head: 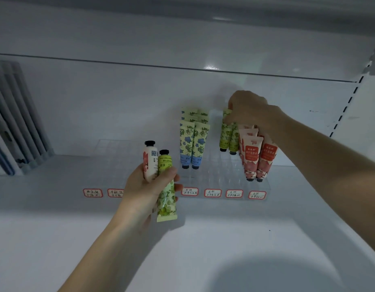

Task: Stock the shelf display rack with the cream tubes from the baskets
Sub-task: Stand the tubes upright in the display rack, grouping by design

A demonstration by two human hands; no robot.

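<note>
A clear acrylic display rack [216,165] stands on the white shelf, with handwritten red-bordered labels along its front. Blue-flower tubes [192,142] fill a left column, green tubes [227,138] stand in the middle, and red-flower tubes [258,157] stand at the right, all caps down. My right hand [251,114] pinches the top of a green tube at the back of the middle column. My left hand [146,186] grips two tubes in front of the rack: a white red-flower tube [150,163] and a green leaf-print tube [166,192], caps up.
Grey and blue upright items [15,127] stand at the shelf's far left. Another shelf board [182,66] hangs overhead. A slotted upright [348,102] runs along the right wall. The baskets are out of view.
</note>
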